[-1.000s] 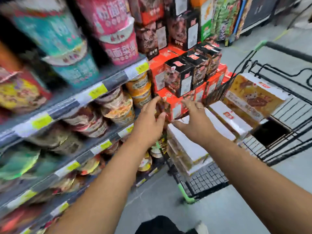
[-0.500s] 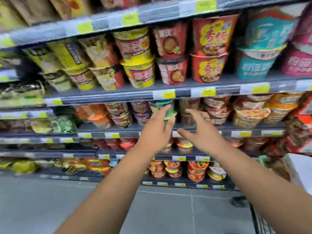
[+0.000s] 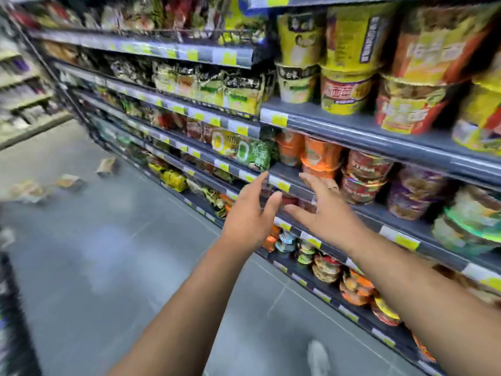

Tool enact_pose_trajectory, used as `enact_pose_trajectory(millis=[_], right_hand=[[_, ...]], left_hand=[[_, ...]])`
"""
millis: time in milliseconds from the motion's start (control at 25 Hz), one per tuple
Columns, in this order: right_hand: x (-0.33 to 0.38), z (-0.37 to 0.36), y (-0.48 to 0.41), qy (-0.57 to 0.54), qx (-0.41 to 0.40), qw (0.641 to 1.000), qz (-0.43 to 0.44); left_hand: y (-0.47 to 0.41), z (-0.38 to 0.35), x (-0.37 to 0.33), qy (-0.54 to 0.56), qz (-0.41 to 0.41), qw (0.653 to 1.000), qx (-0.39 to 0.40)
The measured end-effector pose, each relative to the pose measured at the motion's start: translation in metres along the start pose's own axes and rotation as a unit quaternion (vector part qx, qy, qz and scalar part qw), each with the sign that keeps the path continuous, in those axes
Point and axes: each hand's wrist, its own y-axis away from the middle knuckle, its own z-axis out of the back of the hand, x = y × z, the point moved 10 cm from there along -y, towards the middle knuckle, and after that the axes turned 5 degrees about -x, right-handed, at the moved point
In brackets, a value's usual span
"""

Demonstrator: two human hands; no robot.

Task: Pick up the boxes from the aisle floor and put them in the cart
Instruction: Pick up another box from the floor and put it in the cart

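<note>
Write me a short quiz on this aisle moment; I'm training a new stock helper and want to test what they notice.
1. True or false: the left hand grips a box.
2. Multiple choice: the boxes on the floor lie (A) down the aisle at far left, (B) inside a cart, (C) right by the person's shoe.
3. Fill in: the right hand, fingers spread, holds ____.

Key: 1 false, since it is open and holds no box; 2 A; 3 nothing.
</note>
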Motion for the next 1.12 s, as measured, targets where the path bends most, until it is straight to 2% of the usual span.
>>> enact_pose_trajectory(millis=[120,280,400,560,800,1120], right_hand=[[0.039,-0.058,-0.050,-0.011,0.049,0.997,0.053],[0.097,-0.128,-0.101,-0.019,0.128,0.983,0.132],[0.150,-0.180,-0.130,-0.049,0.200,0.961,0.185],[0.209,-0.252,-0.156,-0.052,0.250,0.936,0.244],[0.300,-0.375,-0.184,-0.033,0.303,0.904,0.299],[0.435,-0.532,-0.252,-0.039,0.315,0.902,0.291]], left_hand=[[-0.022,0.046,0.046,0.009,0.064,0.996,-0.059],[-0.036,0.111,0.093,-0.031,0.127,0.980,-0.151],[-0.040,0.167,0.127,-0.064,0.172,0.957,-0.226],[-0.035,0.230,0.178,-0.097,0.226,0.926,-0.287],[-0.048,0.339,0.278,-0.117,0.246,0.904,-0.330],[-0.095,0.502,0.417,-0.143,0.278,0.891,-0.329]])
